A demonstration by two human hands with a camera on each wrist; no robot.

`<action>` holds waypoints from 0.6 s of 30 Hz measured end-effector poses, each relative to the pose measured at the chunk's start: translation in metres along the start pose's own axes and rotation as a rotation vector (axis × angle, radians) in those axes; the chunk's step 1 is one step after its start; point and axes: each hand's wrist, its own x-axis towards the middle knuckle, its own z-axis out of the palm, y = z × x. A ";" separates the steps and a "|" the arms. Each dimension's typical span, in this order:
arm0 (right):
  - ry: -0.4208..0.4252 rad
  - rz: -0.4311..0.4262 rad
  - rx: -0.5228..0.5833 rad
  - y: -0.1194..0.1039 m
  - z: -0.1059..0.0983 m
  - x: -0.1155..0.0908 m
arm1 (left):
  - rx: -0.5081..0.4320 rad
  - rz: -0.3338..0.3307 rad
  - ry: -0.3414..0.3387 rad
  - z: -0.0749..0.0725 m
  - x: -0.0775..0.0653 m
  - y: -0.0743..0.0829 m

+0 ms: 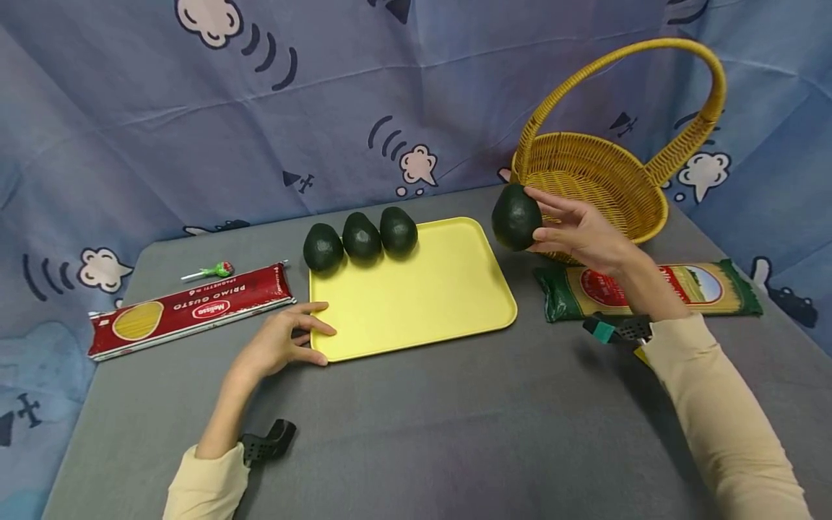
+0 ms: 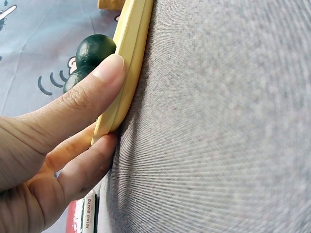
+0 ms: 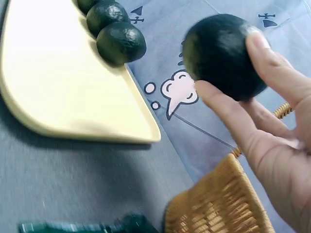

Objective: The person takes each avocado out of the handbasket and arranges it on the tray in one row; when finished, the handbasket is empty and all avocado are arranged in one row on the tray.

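A dark green avocado (image 1: pixel 516 217) is held up off the table in my right hand (image 1: pixel 581 235), fingers and thumb around its side; the right wrist view shows the same avocado (image 3: pixel 223 56) in the grip. It hangs between the yellow tray (image 1: pixel 416 303) and the wicker basket (image 1: pixel 578 170). Three more avocados (image 1: pixel 362 237) sit in a row along the tray's back left edge. At the tray's front left corner, my left hand (image 1: pixel 279 339) grips the rim, its thumb (image 2: pixel 109 70) on the front side and other fingers around the corner.
Left of the tray lies a red spaghetti packet (image 1: pixel 195 310), with a lollipop (image 1: pixel 217 270) behind it. A green-ended pasta packet (image 1: pixel 689 289) lies under my right forearm, in front of the basket with its tall handle. A patterned blue cloth (image 1: pixel 338 87) hangs behind the table.
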 end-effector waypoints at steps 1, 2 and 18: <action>-0.016 0.006 0.004 0.003 0.000 0.002 | -0.003 -0.001 0.000 0.000 0.000 0.000; -0.037 0.010 0.010 0.005 0.001 0.005 | -0.004 -0.002 -0.002 0.000 0.001 0.000; 0.019 0.236 -0.229 0.043 0.022 0.047 | -0.012 -0.034 -0.016 -0.001 0.002 0.002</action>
